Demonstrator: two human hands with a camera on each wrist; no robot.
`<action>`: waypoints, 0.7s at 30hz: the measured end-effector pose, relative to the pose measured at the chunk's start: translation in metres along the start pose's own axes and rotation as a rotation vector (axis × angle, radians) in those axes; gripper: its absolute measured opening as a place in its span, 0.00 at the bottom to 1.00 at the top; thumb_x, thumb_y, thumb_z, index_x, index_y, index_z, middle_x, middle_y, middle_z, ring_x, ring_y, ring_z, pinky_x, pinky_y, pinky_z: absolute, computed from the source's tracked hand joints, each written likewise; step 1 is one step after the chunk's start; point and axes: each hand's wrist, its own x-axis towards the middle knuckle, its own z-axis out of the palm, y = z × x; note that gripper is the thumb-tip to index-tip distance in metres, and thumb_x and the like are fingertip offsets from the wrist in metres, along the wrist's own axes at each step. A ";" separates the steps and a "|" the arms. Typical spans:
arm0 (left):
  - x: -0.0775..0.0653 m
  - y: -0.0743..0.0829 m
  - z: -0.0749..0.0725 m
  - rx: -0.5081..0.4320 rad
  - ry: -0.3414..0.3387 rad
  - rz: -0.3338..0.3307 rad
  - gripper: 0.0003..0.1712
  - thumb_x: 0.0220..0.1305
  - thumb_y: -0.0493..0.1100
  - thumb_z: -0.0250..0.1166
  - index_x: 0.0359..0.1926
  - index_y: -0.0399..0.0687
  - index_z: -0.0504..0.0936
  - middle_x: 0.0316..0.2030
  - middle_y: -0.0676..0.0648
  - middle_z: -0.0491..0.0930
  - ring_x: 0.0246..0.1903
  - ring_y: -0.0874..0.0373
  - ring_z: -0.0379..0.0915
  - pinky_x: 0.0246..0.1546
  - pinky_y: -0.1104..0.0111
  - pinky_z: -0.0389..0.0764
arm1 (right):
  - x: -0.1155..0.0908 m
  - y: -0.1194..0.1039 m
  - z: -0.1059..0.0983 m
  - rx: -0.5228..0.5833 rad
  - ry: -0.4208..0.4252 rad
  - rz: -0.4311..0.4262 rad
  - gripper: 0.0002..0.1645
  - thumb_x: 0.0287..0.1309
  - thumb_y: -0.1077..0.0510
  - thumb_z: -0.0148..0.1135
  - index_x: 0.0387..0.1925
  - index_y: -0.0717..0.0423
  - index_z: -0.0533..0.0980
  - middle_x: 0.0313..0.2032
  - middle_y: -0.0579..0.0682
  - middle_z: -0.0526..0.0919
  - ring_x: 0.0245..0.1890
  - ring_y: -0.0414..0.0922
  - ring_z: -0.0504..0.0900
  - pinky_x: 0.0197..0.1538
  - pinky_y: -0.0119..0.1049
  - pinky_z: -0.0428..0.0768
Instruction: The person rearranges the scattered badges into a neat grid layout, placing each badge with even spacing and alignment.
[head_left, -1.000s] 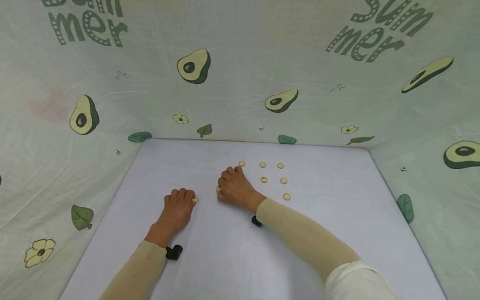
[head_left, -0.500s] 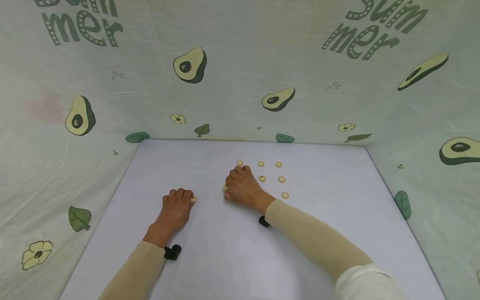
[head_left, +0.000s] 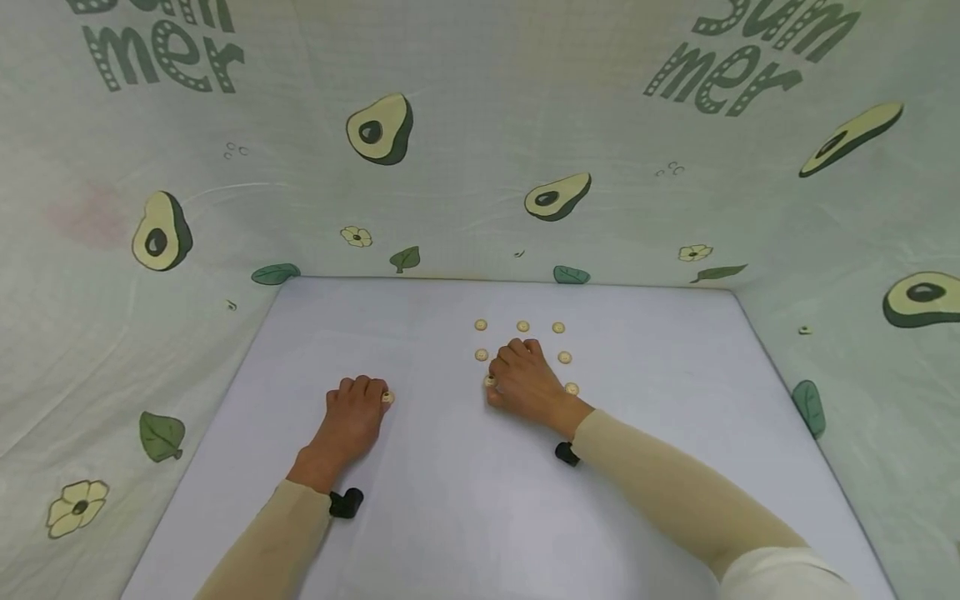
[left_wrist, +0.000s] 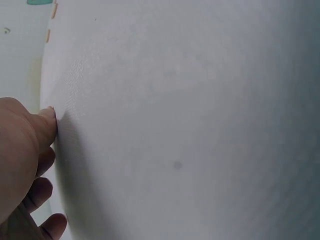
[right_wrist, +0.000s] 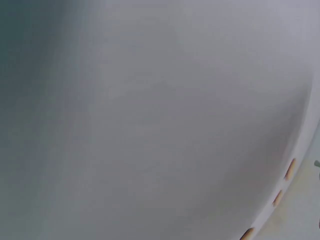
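Observation:
Small round beige discs, each with a mark on its face, lie on the white tabletop. At the left in the head view, my left hand [head_left: 354, 423] pinches a disc [head_left: 387, 397] at its fingertips, low over the table. In the left wrist view the left thumb [left_wrist: 46, 122] and fingers show, but no disc is visible between them. My right hand [head_left: 531, 385] pinches another disc [head_left: 489, 381] between thumb and fingers, just in front of a lying disc [head_left: 481, 354]. The right hand itself falls outside the right wrist view.
Behind the right hand runs a row of discs [head_left: 522, 326]. Two more, an upper disc [head_left: 565, 357] and a lower disc [head_left: 572, 388], lie right of it, the lower beside the wrist. A cloth printed with avocados [head_left: 380, 130] walls the white table [head_left: 435, 517] at back and sides.
The right hand has moved to the right with its disc. A lying disc it covered now shows, and another it passed over is hidden. The left hand has stayed in place.

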 end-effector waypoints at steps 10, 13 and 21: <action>0.001 -0.002 0.003 -0.008 0.004 0.001 0.12 0.75 0.42 0.67 0.50 0.40 0.77 0.44 0.40 0.77 0.45 0.41 0.69 0.45 0.45 0.71 | -0.040 0.029 -0.007 0.034 -0.049 0.071 0.10 0.61 0.51 0.69 0.37 0.53 0.83 0.40 0.49 0.82 0.45 0.50 0.73 0.57 0.52 0.69; 0.002 -0.002 0.004 -0.011 -0.008 -0.009 0.11 0.75 0.42 0.66 0.51 0.41 0.77 0.44 0.41 0.76 0.45 0.41 0.68 0.46 0.45 0.71 | -0.046 0.033 -0.006 0.026 -0.064 0.085 0.12 0.62 0.49 0.69 0.38 0.53 0.84 0.39 0.49 0.82 0.45 0.50 0.73 0.57 0.52 0.68; 0.002 -0.003 0.004 -0.024 -0.010 -0.016 0.11 0.75 0.42 0.66 0.51 0.40 0.77 0.44 0.41 0.76 0.45 0.41 0.68 0.47 0.45 0.70 | -0.051 0.035 -0.004 0.034 -0.056 0.080 0.12 0.61 0.48 0.71 0.36 0.53 0.83 0.36 0.48 0.81 0.42 0.49 0.72 0.55 0.52 0.69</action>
